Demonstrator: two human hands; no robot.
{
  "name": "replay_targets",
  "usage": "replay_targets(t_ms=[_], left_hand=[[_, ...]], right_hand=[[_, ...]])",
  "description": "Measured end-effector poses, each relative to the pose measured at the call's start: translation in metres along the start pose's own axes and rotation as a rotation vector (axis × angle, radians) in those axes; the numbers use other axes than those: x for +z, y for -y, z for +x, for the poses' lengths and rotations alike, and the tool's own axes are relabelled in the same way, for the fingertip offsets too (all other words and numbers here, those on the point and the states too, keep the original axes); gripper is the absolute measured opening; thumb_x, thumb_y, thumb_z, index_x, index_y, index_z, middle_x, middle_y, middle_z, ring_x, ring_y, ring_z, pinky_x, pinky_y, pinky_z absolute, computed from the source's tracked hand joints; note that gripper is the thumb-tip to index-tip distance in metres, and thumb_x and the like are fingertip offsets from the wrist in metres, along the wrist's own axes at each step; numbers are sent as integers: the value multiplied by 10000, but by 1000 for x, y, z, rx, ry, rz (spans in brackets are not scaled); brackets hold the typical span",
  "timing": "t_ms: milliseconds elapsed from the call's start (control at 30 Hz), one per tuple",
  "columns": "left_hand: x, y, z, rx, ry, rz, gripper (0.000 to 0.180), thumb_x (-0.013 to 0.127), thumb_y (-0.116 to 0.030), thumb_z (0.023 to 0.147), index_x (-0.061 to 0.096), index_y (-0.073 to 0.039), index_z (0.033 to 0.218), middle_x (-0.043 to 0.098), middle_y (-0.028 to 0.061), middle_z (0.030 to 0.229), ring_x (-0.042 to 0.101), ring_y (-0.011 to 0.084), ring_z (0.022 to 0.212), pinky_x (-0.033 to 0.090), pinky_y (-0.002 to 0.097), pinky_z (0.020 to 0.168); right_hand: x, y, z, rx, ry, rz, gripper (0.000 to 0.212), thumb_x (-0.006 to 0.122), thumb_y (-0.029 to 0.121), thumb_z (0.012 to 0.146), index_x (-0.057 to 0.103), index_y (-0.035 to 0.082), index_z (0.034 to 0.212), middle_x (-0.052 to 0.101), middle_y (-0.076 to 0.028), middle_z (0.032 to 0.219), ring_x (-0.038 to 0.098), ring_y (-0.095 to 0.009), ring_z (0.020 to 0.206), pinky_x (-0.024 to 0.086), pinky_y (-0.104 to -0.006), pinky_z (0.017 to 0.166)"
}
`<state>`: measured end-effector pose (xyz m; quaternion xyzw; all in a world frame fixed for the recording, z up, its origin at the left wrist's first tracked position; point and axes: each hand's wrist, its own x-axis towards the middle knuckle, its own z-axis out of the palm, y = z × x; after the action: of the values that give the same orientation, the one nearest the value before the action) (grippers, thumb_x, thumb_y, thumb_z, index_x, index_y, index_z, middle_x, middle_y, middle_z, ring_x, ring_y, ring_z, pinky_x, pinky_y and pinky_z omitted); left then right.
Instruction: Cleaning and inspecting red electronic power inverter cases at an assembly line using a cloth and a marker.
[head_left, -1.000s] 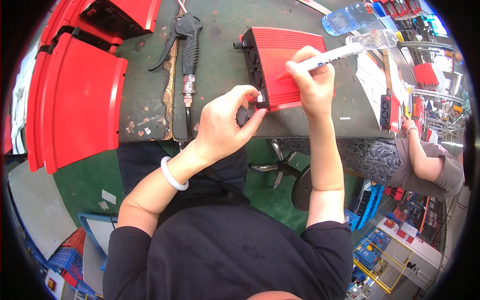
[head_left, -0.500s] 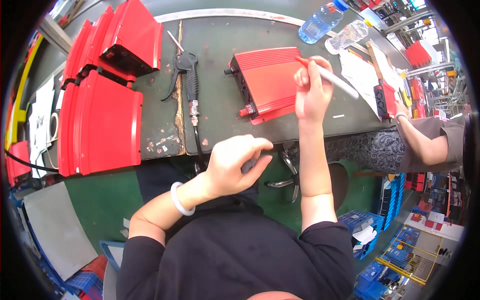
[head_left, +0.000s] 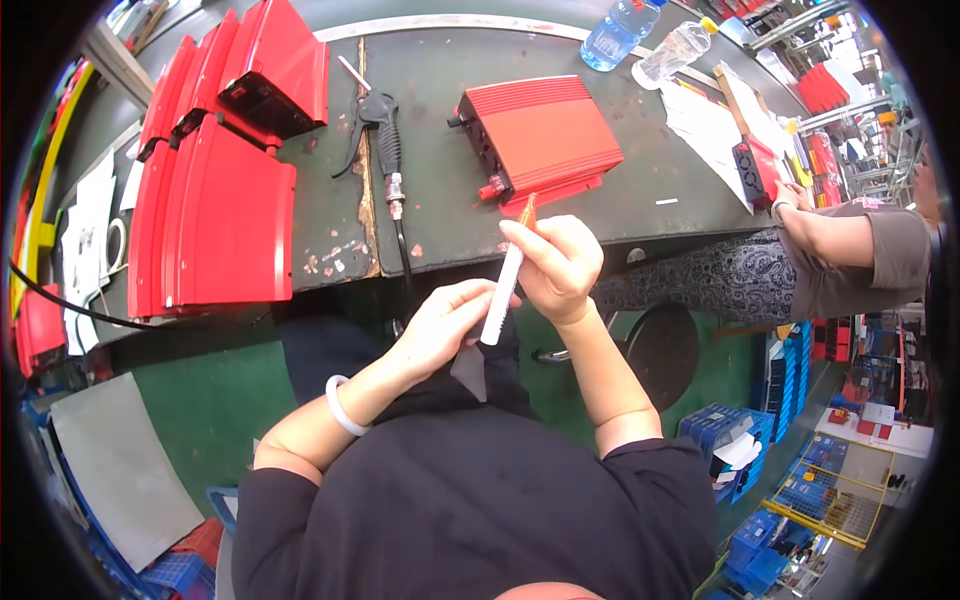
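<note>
In front of my body, my right hand [head_left: 562, 262] is closed around a white pen-shaped tube [head_left: 503, 290] with an orange-red tip pointing up and away. My left hand [head_left: 440, 325] is beside its lower end, fingers curled; a grey cloth-like piece [head_left: 470, 373] hangs below them. Whether the left fingers also touch the tube is hard to tell. Beyond both hands, a red ribbed metal case [head_left: 550, 140], with a dark end panel and a red and a black knob, lies on the dark workbench [head_left: 430, 60].
An air blow gun [head_left: 382, 135] on a black hose lies left of the case. Several red housings [head_left: 235, 215] stand stacked at the left. Two plastic bottles [head_left: 615, 40] are at the back right. Another person's arm [head_left: 830, 235] reaches onto the bench at the right, beside a stool [head_left: 665, 350].
My right hand has come down and left from above the case, bringing the tube close to my left hand. More of the grey piece now shows beneath my left fingers.
</note>
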<state>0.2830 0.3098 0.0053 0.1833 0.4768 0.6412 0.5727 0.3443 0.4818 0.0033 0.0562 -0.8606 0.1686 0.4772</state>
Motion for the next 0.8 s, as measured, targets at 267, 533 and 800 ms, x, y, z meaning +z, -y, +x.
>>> replay_targets(t_ms=[267,533,800], left_hand=[[-1,-4,2,68,17,145,239,599,-237,926,646,-6,962,566,-17,793,496,46,716,422,216,649],[-22,-37,11,304,-229,250,198,535,-239,944,623,-64,978,592,-25,1115,449,7,701,368,182,600],[-38,-59,62,204,-253,283,253,533,-287,952,638,-57,967,557,54,1305,426,23,703,369,192,624]], right_hand=[[-2,6,-7,9,77,31,485,652,21,549,687,71,1030,570,-39,677,552,-211,570,434,-325,524],[-35,-41,4,466,-216,-117,375,648,30,835,550,-30,1192,633,-91,850,610,-206,826,476,-329,793],[-32,-123,-13,905,-153,91,615,413,369,1004,194,-7,1439,543,-185,1284,497,-259,1207,340,-347,1039]])
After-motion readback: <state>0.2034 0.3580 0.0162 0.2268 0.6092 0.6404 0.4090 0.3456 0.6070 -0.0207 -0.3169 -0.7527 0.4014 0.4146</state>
